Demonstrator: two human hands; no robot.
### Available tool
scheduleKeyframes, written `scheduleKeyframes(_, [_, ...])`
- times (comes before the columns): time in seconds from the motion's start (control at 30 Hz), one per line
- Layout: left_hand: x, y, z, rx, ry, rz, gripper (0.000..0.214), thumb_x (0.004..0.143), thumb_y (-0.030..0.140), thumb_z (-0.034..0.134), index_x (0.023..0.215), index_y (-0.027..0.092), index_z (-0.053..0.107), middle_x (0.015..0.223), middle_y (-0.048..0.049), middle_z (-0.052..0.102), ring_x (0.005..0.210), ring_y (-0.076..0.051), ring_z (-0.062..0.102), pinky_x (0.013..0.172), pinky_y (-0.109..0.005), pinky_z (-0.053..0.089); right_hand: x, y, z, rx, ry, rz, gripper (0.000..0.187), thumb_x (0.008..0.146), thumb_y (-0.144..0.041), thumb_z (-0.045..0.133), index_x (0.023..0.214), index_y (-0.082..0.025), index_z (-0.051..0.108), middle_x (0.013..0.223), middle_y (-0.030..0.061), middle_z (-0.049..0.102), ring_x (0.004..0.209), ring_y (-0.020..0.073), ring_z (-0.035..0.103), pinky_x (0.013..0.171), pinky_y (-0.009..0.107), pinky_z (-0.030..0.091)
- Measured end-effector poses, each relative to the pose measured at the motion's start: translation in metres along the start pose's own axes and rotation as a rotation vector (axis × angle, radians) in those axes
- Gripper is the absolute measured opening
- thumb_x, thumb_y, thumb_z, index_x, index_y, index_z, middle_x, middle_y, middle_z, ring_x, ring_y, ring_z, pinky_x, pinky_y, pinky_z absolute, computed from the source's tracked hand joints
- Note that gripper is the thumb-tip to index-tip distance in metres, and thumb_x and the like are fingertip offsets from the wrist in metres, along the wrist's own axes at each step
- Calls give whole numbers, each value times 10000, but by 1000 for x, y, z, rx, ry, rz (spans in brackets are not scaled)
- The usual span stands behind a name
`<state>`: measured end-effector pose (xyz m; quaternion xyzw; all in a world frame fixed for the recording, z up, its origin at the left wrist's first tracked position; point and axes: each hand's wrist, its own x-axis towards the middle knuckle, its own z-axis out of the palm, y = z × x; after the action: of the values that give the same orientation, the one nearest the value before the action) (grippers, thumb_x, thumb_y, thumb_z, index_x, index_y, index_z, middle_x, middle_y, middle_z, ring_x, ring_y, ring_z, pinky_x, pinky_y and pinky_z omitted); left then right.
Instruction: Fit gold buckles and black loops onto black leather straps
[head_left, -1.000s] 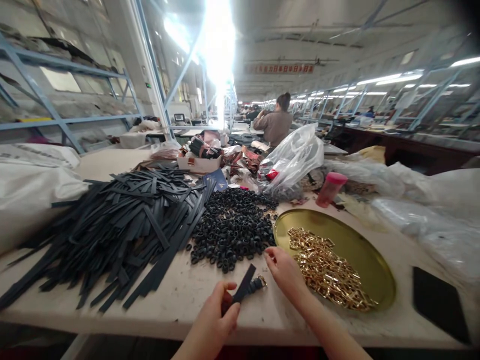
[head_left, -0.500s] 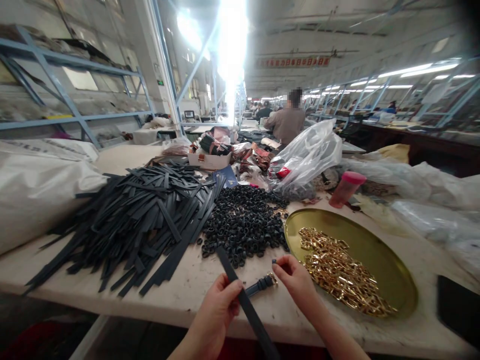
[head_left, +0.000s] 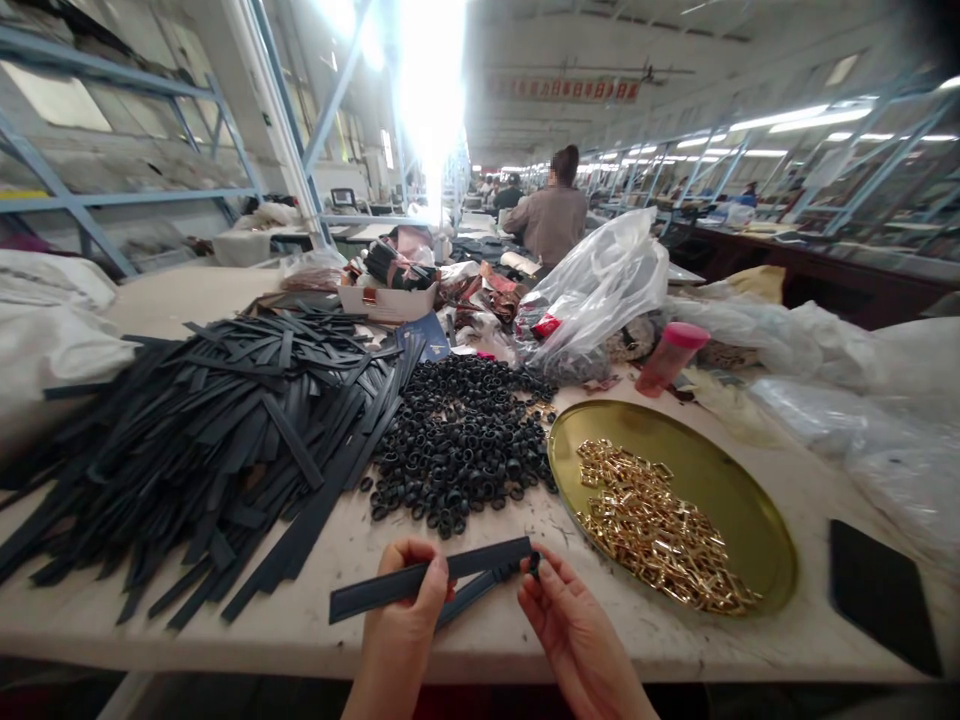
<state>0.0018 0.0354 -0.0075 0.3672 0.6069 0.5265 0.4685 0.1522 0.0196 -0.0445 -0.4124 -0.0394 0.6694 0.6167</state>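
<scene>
My left hand (head_left: 397, 620) is closed around a flat, dark strap (head_left: 487, 557), thumb on top, holding it slantwise above the table. At the strap's right end, my right hand (head_left: 574, 625) pinches a small black loop (head_left: 534, 566) between thumb and fingertips. Whether the strap tip is inside the loop I cannot tell. Below lies a second dark strap (head_left: 471, 596), partly covered by my hands and the held strap. A heap of black loops (head_left: 465, 430) lies just beyond my hands, and a large pile of dark straps (head_left: 247, 420) spreads to the left.
An oval gold tray (head_left: 731, 470) with many gold buckles (head_left: 660, 530) stands on the right. Behind it are a pink-lidded jar (head_left: 673, 358) and a clear plastic bag (head_left: 600, 290). A flat black object (head_left: 881, 595) lies far right. A person (head_left: 551, 215) sits farther back.
The held strap has swung from steeply slanted to nearly level, its end now by my right hand. My right hand has come down and left with the loop to meet it. The view has shifted right.
</scene>
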Motion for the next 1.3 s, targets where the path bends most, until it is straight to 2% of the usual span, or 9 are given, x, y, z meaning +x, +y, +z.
scheduleKeyframes(0.23, [0, 6, 10, 102, -241, -99, 206, 629, 342, 635, 740, 180, 573, 574, 20, 615, 548, -148, 579, 514, -212, 427, 2, 8, -1, -59, -53, 33, 331, 543, -219, 810, 821, -167, 638, 704, -26, 683, 546, 60, 613, 582, 169, 544])
scheduleKeyframes(0.4, [3, 9, 10, 115, -174, -69, 163, 642, 335, 613, 698, 188, 568, 563, 18, 633, 529, -144, 586, 541, -216, 458, 2, 2, -4, 27, 1, 39, 330, 538, -229, 814, 810, -178, 634, 730, -22, 693, 557, 60, 625, 589, 175, 552])
scheduleKeyframes(0.63, [-3, 5, 1, 172, -125, -33, 104, 634, 297, 594, 653, 197, 575, 540, 22, 627, 529, -148, 587, 516, -204, 448, 4, -4, -8, 22, -28, 6, 335, 605, -220, 779, 903, -191, 630, 728, -35, 686, 574, 53, 631, 593, 157, 544])
scheduleKeyframes(0.77, [-4, 11, -5, 207, -188, -17, 94, 639, 288, 587, 642, 195, 576, 536, 23, 613, 545, -151, 581, 534, -210, 433, 2, -4, -10, -43, -33, -10, 356, 589, -246, 785, 913, -199, 643, 780, -31, 679, 563, 47, 614, 587, 160, 531])
scheduleKeyframes(0.9, [-3, 17, -2, 194, -336, -71, 104, 640, 278, 599, 689, 188, 582, 558, 18, 618, 562, -153, 577, 551, -220, 432, -3, 0, -11, -170, -92, -35, 309, 570, -278, 790, 843, -195, 671, 804, -14, 680, 565, 68, 598, 594, 200, 511])
scheduleKeyframes(1.0, [-8, 9, 8, 141, -418, -77, 111, 667, 293, 586, 668, 187, 553, 524, 27, 582, 524, -135, 539, 515, -212, 406, -6, 7, -11, -269, -172, -71, 286, 590, -318, 771, 832, -193, 682, 764, 7, 688, 585, 106, 593, 617, 250, 497])
scheduleKeyframes(1.17, [-23, -20, 22, 71, -346, -5, 132, 641, 289, 628, 624, 199, 533, 513, 39, 539, 485, -113, 481, 491, -199, 369, -16, 15, -11, -514, -188, -271, 247, 628, -358, 732, 832, -221, 703, 791, 25, 693, 705, 167, 600, 696, 290, 472])
scheduleKeyframes(1.23, [-27, -26, 21, 73, -327, 9, 140, 621, 294, 655, 623, 200, 551, 538, 30, 550, 507, -120, 493, 509, -203, 387, -20, 13, -11, -568, -205, -323, 238, 635, -358, 725, 832, -226, 704, 813, 27, 688, 755, 181, 598, 718, 288, 460])
scheduleKeyframes(1.3, [-28, -23, 13, 30, -376, -17, 161, 604, 320, 679, 666, 199, 594, 628, 1, 606, 596, -147, 546, 564, -216, 421, -22, 6, -12, -538, -227, -271, 256, 622, -358, 734, 841, -231, 691, 768, 13, 679, 712, 168, 594, 693, 281, 455])
